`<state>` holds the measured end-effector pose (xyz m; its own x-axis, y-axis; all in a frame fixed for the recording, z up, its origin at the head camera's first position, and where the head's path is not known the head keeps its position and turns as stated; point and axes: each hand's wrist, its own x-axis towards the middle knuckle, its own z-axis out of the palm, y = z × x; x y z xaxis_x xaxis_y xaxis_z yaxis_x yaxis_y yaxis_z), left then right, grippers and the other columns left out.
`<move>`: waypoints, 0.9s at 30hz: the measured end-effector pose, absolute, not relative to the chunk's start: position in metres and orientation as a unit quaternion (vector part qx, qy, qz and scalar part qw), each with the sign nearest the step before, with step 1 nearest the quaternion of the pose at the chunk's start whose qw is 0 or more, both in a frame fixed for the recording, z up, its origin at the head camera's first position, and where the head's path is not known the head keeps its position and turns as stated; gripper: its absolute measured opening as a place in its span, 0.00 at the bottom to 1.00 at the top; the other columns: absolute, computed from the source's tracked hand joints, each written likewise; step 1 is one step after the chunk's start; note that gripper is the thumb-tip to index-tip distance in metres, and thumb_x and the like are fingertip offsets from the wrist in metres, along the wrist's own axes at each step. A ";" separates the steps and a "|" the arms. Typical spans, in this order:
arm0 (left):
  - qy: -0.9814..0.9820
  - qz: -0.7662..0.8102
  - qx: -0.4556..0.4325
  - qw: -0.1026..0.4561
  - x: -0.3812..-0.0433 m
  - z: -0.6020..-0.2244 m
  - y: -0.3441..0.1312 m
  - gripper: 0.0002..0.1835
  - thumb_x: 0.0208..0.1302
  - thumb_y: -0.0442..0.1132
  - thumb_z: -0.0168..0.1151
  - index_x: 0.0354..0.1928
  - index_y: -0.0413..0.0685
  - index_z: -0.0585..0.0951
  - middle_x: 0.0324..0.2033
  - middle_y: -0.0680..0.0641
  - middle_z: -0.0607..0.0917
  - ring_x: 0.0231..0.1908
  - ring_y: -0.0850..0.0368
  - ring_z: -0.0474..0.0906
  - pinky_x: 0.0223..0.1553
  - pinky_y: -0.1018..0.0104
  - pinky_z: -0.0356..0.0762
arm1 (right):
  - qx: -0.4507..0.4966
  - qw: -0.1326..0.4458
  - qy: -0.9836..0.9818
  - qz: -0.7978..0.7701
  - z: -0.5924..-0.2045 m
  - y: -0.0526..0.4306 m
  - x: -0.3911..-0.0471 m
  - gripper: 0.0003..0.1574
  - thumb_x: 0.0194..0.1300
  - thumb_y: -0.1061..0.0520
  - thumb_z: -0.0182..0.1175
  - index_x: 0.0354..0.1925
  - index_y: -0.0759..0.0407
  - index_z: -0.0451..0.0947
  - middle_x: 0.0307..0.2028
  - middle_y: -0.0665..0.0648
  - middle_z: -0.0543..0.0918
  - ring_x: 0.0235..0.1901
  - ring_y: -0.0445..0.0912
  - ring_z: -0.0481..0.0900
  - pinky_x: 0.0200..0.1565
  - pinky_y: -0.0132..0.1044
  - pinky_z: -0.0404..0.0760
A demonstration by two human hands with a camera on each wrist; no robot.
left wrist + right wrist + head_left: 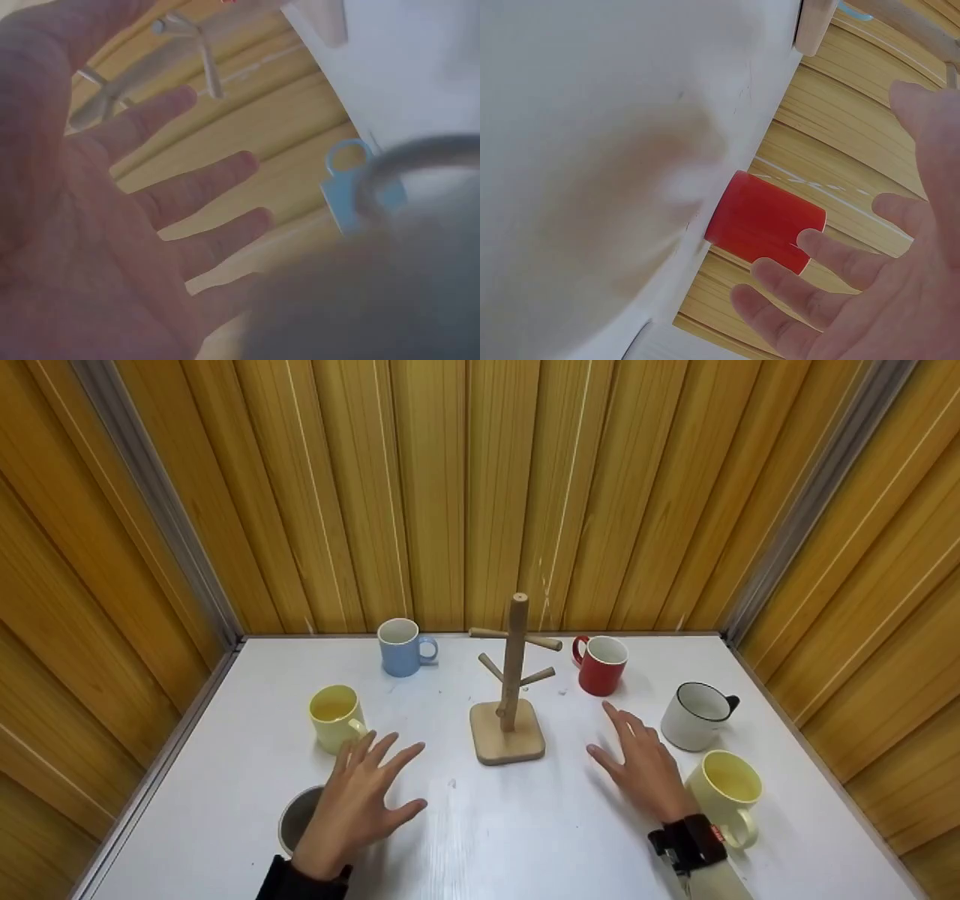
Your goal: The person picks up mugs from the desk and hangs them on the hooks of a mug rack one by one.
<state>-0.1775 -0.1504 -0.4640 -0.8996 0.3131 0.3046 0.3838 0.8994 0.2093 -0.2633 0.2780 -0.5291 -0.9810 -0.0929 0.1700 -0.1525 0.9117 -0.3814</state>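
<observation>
My left hand point(360, 795) hovers with fingers spread and holds nothing. Its fingertips are nearest to the left yellow mug point(334, 714), overlapping that mug's handle in the head view; contact cannot be told. A grey-looking mug point(297, 817) is partly hidden under the left hand and wrist. My right hand point(641, 765), also empty with fingers extended, reaches toward the red mug point(602, 671), apart from it. In the right wrist view the red mug point(765, 221) shows behind the fingertips. Between the hands stands a wooden mug tree point(514, 667) with bare pegs and a square base.
A blue mug point(400, 649) stands at the back left. To the right are a white mug with a black rim point(694, 720) and another yellow mug point(720, 795) beside my right wrist. Wood-patterned walls point(427, 495) enclose the white table point(480, 840).
</observation>
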 end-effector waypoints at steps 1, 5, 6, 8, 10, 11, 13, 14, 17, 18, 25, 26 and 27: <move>-0.968 -0.127 -0.171 0.133 -0.176 -0.466 -0.155 0.40 0.52 0.62 0.77 0.67 0.61 0.79 0.65 0.38 0.78 0.68 0.31 0.67 0.69 0.28 0.56 | 0.063 0.074 -0.975 0.201 -0.529 0.278 -0.264 0.53 0.71 0.30 0.58 0.82 0.45 0.50 0.74 0.66 0.64 0.69 0.66 0.65 0.63 0.69 0.69; -0.974 -0.114 -0.142 0.138 -0.170 -0.473 -0.172 0.40 0.51 0.66 0.75 0.66 0.61 0.80 0.66 0.39 0.77 0.68 0.33 0.67 0.68 0.25 0.56 | 0.066 0.076 -0.974 0.201 -0.528 0.276 -0.265 0.52 0.71 0.30 0.58 0.82 0.44 0.51 0.74 0.65 0.64 0.69 0.65 0.66 0.63 0.69 0.70; -0.974 -0.113 -0.138 0.142 -0.168 -0.475 -0.176 0.41 0.51 0.67 0.75 0.66 0.61 0.80 0.65 0.39 0.77 0.68 0.33 0.67 0.67 0.25 0.56 | 0.068 0.080 -0.974 0.200 -0.528 0.276 -0.265 0.52 0.71 0.30 0.59 0.82 0.45 0.51 0.73 0.65 0.65 0.68 0.65 0.66 0.62 0.69 0.71; -0.973 -0.115 -0.133 0.149 -0.165 -0.478 -0.182 0.41 0.50 0.68 0.75 0.66 0.61 0.80 0.65 0.40 0.77 0.68 0.33 0.68 0.66 0.24 0.58 | 0.076 0.090 -0.973 0.198 -0.529 0.276 -0.265 0.51 0.71 0.32 0.60 0.81 0.46 0.53 0.72 0.65 0.67 0.66 0.65 0.68 0.61 0.68 0.72; -0.973 -0.118 -0.128 0.149 -0.163 -0.481 -0.186 0.42 0.50 0.69 0.75 0.66 0.61 0.80 0.66 0.41 0.77 0.68 0.33 0.68 0.65 0.24 0.58 | 0.082 0.100 -0.972 0.196 -0.529 0.276 -0.265 0.50 0.71 0.33 0.61 0.81 0.47 0.54 0.72 0.65 0.68 0.65 0.65 0.70 0.60 0.66 0.73; -0.975 -0.118 -0.124 0.144 -0.162 -0.481 -0.188 0.42 0.50 0.69 0.74 0.67 0.62 0.80 0.66 0.41 0.76 0.68 0.33 0.67 0.65 0.23 0.58 | 0.084 0.102 -0.972 0.195 -0.529 0.276 -0.265 0.50 0.71 0.33 0.61 0.81 0.47 0.55 0.71 0.65 0.68 0.65 0.65 0.70 0.60 0.66 0.73; -0.978 -0.121 -0.112 0.127 -0.161 -0.482 -0.190 0.42 0.50 0.69 0.75 0.67 0.62 0.79 0.68 0.42 0.75 0.69 0.34 0.66 0.65 0.23 0.57 | 0.086 0.102 -0.972 0.194 -0.530 0.276 -0.266 0.50 0.71 0.33 0.60 0.81 0.48 0.55 0.71 0.66 0.68 0.65 0.65 0.70 0.60 0.66 0.73; -0.980 -0.125 -0.104 0.117 -0.160 -0.482 -0.191 0.42 0.50 0.68 0.74 0.67 0.63 0.79 0.69 0.42 0.74 0.69 0.33 0.65 0.65 0.22 0.57 | 0.086 0.100 -0.972 0.194 -0.530 0.276 -0.266 0.50 0.71 0.33 0.60 0.81 0.48 0.54 0.71 0.66 0.68 0.65 0.65 0.70 0.61 0.66 0.73; -0.985 -0.128 -0.081 0.088 -0.158 -0.482 -0.191 0.42 0.51 0.68 0.74 0.68 0.65 0.78 0.71 0.42 0.72 0.70 0.33 0.65 0.64 0.22 0.58 | 0.082 0.092 -0.972 0.199 -0.529 0.276 -0.266 0.51 0.72 0.32 0.59 0.81 0.46 0.53 0.72 0.66 0.67 0.66 0.65 0.69 0.62 0.67 0.71; -0.985 -0.129 -0.076 0.086 -0.157 -0.482 -0.192 0.41 0.51 0.68 0.74 0.68 0.65 0.78 0.71 0.42 0.72 0.69 0.33 0.66 0.63 0.22 0.60 | 0.082 0.091 -0.972 0.201 -0.530 0.276 -0.266 0.50 0.72 0.32 0.59 0.81 0.46 0.53 0.72 0.65 0.67 0.67 0.65 0.69 0.62 0.67 0.71; -0.987 -0.124 -0.040 0.097 -0.147 -0.490 -0.196 0.41 0.56 0.69 0.69 0.70 0.64 0.75 0.67 0.40 0.75 0.63 0.36 0.71 0.56 0.29 0.71 | 0.079 0.089 -0.970 0.210 -0.531 0.277 -0.264 0.49 0.72 0.33 0.58 0.82 0.44 0.53 0.73 0.64 0.67 0.67 0.65 0.69 0.63 0.68 0.70; -0.987 -0.122 -0.035 0.101 -0.146 -0.491 -0.196 0.41 0.57 0.70 0.68 0.70 0.62 0.75 0.66 0.39 0.76 0.63 0.36 0.72 0.54 0.30 0.72 | 0.078 0.088 -0.970 0.211 -0.531 0.277 -0.263 0.49 0.72 0.33 0.59 0.82 0.44 0.53 0.73 0.64 0.67 0.67 0.65 0.69 0.63 0.69 0.70; -0.987 -0.123 -0.029 0.104 -0.145 -0.492 -0.197 0.41 0.58 0.70 0.67 0.70 0.60 0.76 0.66 0.39 0.76 0.62 0.36 0.72 0.52 0.30 0.74 | 0.076 0.085 -0.971 0.212 -0.531 0.278 -0.263 0.49 0.72 0.33 0.58 0.82 0.44 0.52 0.73 0.64 0.67 0.67 0.65 0.68 0.62 0.69 0.70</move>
